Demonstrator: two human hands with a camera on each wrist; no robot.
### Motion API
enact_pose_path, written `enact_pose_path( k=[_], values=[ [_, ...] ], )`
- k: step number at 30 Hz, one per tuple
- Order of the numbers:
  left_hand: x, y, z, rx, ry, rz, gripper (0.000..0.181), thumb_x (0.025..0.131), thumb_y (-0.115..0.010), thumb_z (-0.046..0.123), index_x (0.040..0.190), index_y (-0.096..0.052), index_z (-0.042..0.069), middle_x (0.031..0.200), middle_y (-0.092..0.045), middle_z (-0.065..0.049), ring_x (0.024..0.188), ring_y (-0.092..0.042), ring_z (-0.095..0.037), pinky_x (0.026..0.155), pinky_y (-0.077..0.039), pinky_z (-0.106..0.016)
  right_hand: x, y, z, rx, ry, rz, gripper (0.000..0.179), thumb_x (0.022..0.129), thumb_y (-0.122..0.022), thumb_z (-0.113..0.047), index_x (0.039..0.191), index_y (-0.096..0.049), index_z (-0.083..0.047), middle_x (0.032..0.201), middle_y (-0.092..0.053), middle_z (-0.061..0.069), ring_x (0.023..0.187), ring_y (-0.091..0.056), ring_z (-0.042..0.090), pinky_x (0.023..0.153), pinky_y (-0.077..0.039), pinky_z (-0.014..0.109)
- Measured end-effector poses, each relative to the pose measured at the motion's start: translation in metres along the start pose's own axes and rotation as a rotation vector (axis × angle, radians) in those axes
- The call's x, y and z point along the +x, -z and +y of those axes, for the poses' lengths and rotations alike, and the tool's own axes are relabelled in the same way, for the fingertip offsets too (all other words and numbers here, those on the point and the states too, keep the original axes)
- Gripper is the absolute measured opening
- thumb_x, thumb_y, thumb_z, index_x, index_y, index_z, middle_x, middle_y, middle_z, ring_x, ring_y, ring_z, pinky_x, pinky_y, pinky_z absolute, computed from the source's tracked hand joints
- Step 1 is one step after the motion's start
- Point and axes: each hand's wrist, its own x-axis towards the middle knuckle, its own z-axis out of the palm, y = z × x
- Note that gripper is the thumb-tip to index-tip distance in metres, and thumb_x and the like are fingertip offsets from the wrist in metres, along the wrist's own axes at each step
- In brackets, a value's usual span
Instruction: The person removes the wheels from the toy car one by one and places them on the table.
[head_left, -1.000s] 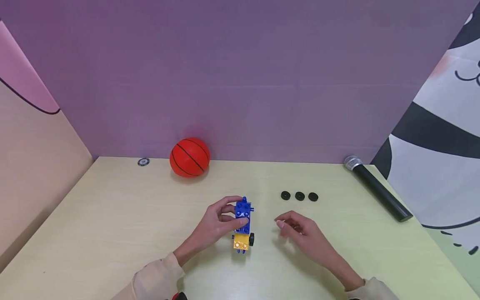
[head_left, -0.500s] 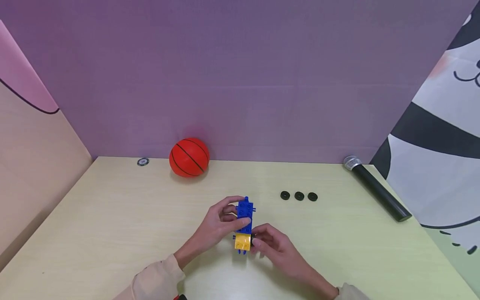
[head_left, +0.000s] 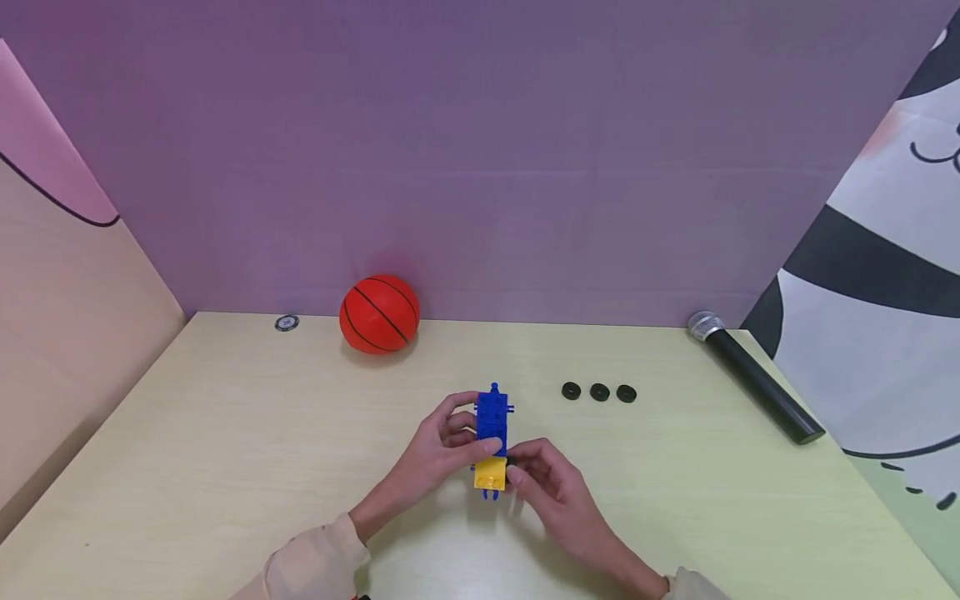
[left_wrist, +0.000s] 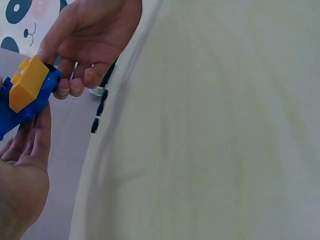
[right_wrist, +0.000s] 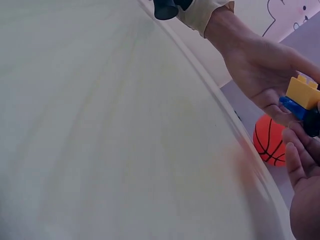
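My left hand [head_left: 435, 442] grips a toy car [head_left: 492, 412] built of blue blocks, with its thumb on top and fingers round the far side. A yellow block [head_left: 490, 473] sits at the car's near end. On that end's right side, my right hand [head_left: 551, 492] pinches a black wheel [right_wrist: 312, 122], mostly covered by the fingers in the head view. Bare blue axle stubs stick out at the far end. Three more black wheels, a left one [head_left: 571, 391], a middle one [head_left: 599, 392] and a right one [head_left: 626, 393], lie in a row on the table.
A red toy basketball [head_left: 379, 315] stands at the table's back edge, left of the middle. Beside it, further left, lies a small round chip [head_left: 287, 322]. A black microphone [head_left: 761, 383] lies slantwise along the right. A purple panel [head_left: 480, 167] rises behind the table [head_left: 225, 433].
My right hand has come left from beside the car and taken hold of its wheel. The car in my left hand has shifted slightly right and away from me.
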Motion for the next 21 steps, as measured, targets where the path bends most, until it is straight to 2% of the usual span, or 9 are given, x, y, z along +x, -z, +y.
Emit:
enact_pose_path(
  k=[7,14,18,21],
  values=[
    [-0.0017,-0.0033,0.0014,0.022,-0.034,-0.020,0.059,0.097,-0.074,0.020,0.146,-0.048,-0.002,0.106,-0.069,-0.010,0.094,-0.067,-0.024,0.089,-0.056,-0.030,0.0005,-0.0001,-0.0001,0.020,-0.024,0.004,0.019,0.108,-0.052,-0.004,0.125,-0.054,0.004,0.108,-0.065,0.018,0.094,-0.065,0.019,0.078,-0.058,0.032],
    [-0.0015,-0.0030,0.0061,0.071,-0.059,-0.022,0.060,0.097,-0.075,0.022,0.146,-0.048,-0.001,0.097,-0.067,-0.006,0.090,-0.066,-0.022,0.088,-0.056,-0.029,0.0014,-0.0028,0.0053,0.107,0.048,-0.027,0.017,0.108,-0.047,0.001,0.122,-0.050,0.010,0.110,-0.063,0.014,0.092,-0.063,0.016,0.075,-0.058,0.032],
    [-0.0016,-0.0021,0.0059,0.076,-0.065,-0.028,0.059,0.097,-0.074,0.020,0.146,-0.049,-0.002,0.097,-0.066,-0.006,0.089,-0.066,-0.022,0.087,-0.056,-0.028,0.0016,-0.0027,0.0047,0.094,0.001,-0.030,0.018,0.109,-0.047,-0.002,0.123,-0.050,0.009,0.108,-0.067,0.010,0.090,-0.064,0.016,0.078,-0.059,0.031],
    [-0.0022,-0.0023,0.0057,0.075,-0.066,-0.036,0.058,0.097,-0.073,0.016,0.146,-0.049,-0.003,0.097,-0.066,-0.006,0.089,-0.066,-0.022,0.086,-0.056,-0.028,0.0010,-0.0026,0.0037,0.076,-0.010,-0.033,0.017,0.110,-0.046,-0.004,0.122,-0.050,0.008,0.108,-0.068,0.013,0.091,-0.065,0.014,0.081,-0.059,0.030]
  ],
)
